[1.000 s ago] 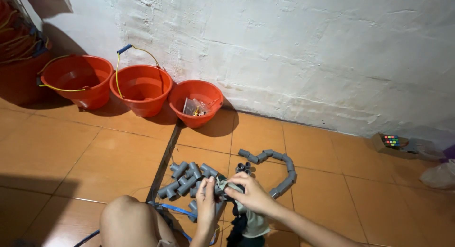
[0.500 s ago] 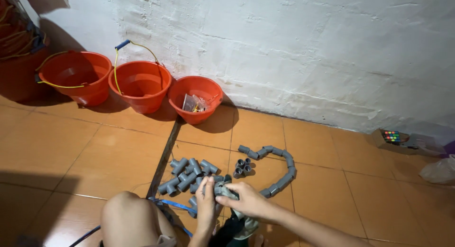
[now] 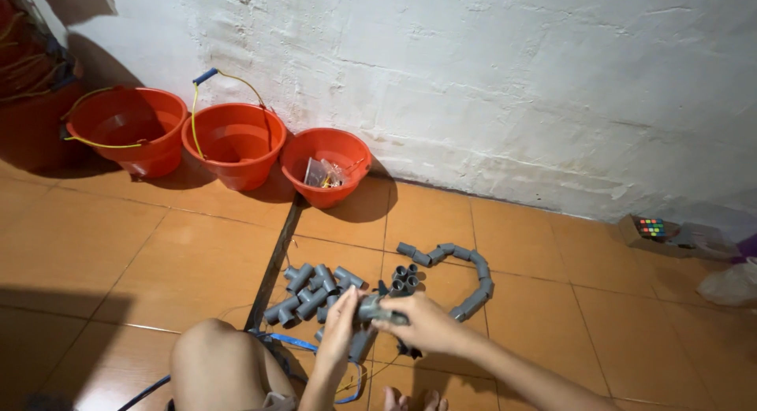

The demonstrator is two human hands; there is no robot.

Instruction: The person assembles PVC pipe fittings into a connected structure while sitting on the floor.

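Hands meet on one grey pipe piece point(image 3: 371, 307): right hand point(image 3: 422, 324) grips it, left hand point(image 3: 341, 326) closes around its end; pushing straight works best.

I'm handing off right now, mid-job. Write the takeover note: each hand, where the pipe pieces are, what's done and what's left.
Left hand: fingers on the near end of a grey pipe fitting.
Right hand: gripping the same fitting from the other side, above the floor.
Loose fittings: piled on the tile just left of the hands; a few short ones stand on end behind them.
Done: a curved chain of joined fittings lies on the floor, right of the pile.
Left: the held fitting is not on the chain; the pile is unjoined.
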